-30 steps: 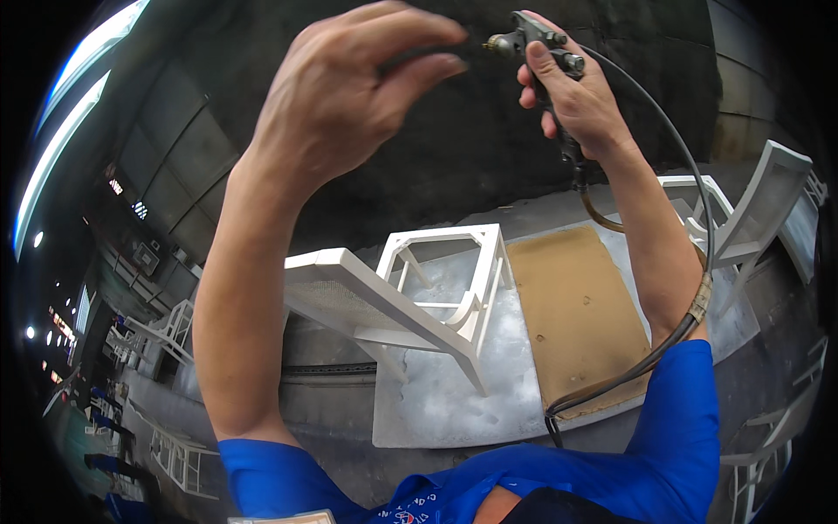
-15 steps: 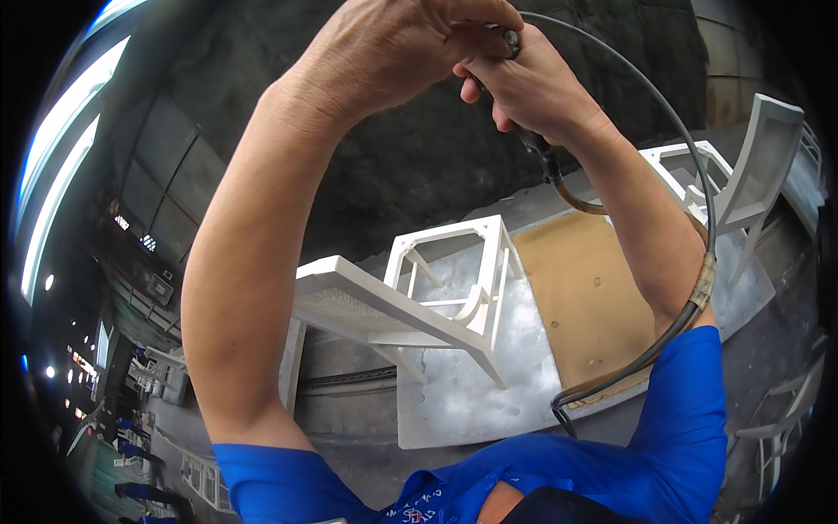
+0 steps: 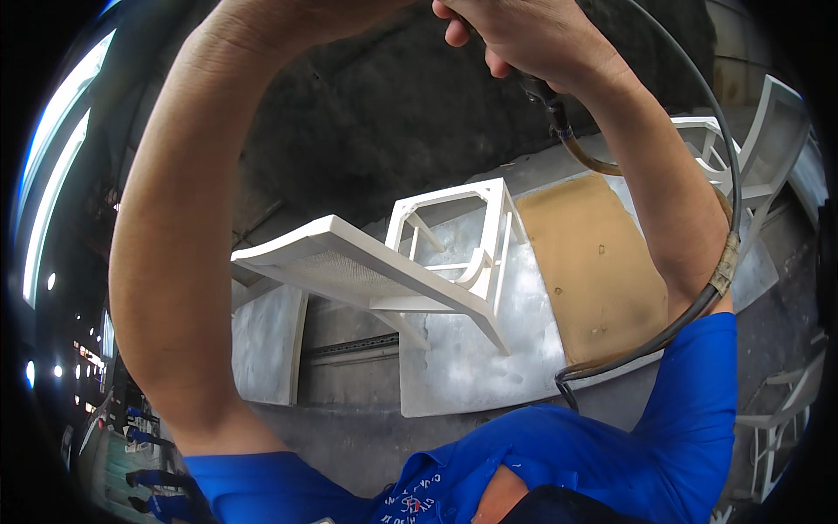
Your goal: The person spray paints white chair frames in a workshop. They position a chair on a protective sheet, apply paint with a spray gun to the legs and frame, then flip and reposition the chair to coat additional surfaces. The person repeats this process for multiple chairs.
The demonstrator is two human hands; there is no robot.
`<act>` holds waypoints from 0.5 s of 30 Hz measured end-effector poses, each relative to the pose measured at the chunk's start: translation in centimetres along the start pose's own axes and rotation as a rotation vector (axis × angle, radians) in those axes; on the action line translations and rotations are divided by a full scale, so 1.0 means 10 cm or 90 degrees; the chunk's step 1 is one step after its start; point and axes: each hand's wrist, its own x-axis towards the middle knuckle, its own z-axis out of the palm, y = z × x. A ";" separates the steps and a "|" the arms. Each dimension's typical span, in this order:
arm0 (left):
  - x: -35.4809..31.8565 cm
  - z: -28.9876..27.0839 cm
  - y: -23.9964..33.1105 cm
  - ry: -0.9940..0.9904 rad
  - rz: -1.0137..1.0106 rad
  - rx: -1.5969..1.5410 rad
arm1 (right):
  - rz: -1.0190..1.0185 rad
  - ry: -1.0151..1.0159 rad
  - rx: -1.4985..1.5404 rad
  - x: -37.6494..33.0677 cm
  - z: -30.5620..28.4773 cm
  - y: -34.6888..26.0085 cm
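Raised at the top edge, my right hand (image 3: 537, 39) is closed around the dark grip of what looks like a spray gun (image 3: 539, 90). A brown hose (image 3: 580, 159) leaves the grip's lower end, and a black hose (image 3: 691, 68) arcs down beside my right forearm. Only the wrist and back of my left hand (image 3: 301, 19) show at the top; its fingers are out of the picture. Below and beyond both arms stands a white wooden chair (image 3: 410, 284), its seat frame open and its backrest toward the left. The chair rests on a pale, paint-dusted board (image 3: 489, 371).
A brown sheet (image 3: 602, 275) lies on the board right of the chair. Another white chair (image 3: 772, 148) stands at the far right, one more (image 3: 781, 424) at lower right. A second pale board (image 3: 266, 345) is at left. People in blue (image 3: 161, 480) appear at lower left.
Both arms have spread and risen, the left one leftward, so the left fingers have left the picture. The right hand keeps its hold, and the chair appears slightly higher in view.
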 end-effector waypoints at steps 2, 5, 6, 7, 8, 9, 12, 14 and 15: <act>0.00 -0.03 -0.01 -0.010 -0.013 0.001 | 0.008 -0.013 -0.013 -0.01 -0.01 -0.03; 0.03 0.03 -0.07 -0.001 -0.023 -0.072 | -0.047 -0.047 0.008 -0.08 -0.03 -0.04; 0.02 0.03 -0.08 0.004 -0.022 -0.072 | -0.063 -0.040 0.017 -0.11 -0.03 -0.03; 0.02 0.04 -0.09 0.010 -0.022 -0.072 | -0.073 -0.026 0.008 -0.12 -0.01 -0.03; -0.03 0.02 -0.08 0.014 -0.020 -0.035 | -0.082 -0.012 -0.002 -0.13 0.00 -0.03; -0.05 0.01 -0.08 0.010 -0.014 -0.021 | -0.086 0.009 -0.030 -0.13 0.05 -0.03; -0.08 -0.05 -0.06 -0.018 -0.004 -0.017 | -0.030 0.015 -0.036 -0.09 0.08 -0.03; -0.09 -0.07 -0.04 -0.043 -0.027 -0.021 | -0.006 -0.001 -0.026 -0.07 0.09 -0.03; -0.09 -0.07 -0.03 -0.044 -0.039 -0.001 | -0.010 -0.011 -0.026 -0.06 0.10 -0.03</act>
